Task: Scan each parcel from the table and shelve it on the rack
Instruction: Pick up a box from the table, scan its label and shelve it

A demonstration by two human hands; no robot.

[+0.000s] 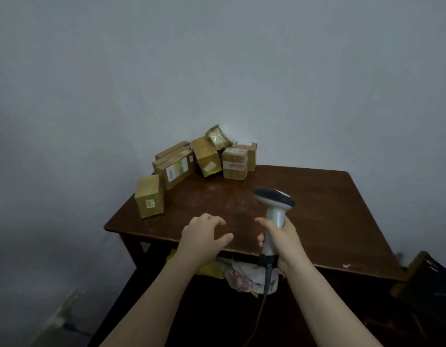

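Several brown cardboard parcels are piled at the far left corner of a dark wooden table, against the wall. One small parcel stands apart at the table's left edge. A larger labelled parcel lies behind it, and a taped parcel stands further right. My right hand grips the handle of a white and grey barcode scanner, whose head points left over the table. My left hand hovers over the table's near edge, fingers spread and holding nothing.
A cable hangs from the scanner's handle below the table edge. Yellow and white bags lie under the table. A dark object stands at the right edge. A grey wall rises behind the table. The rack is out of view.
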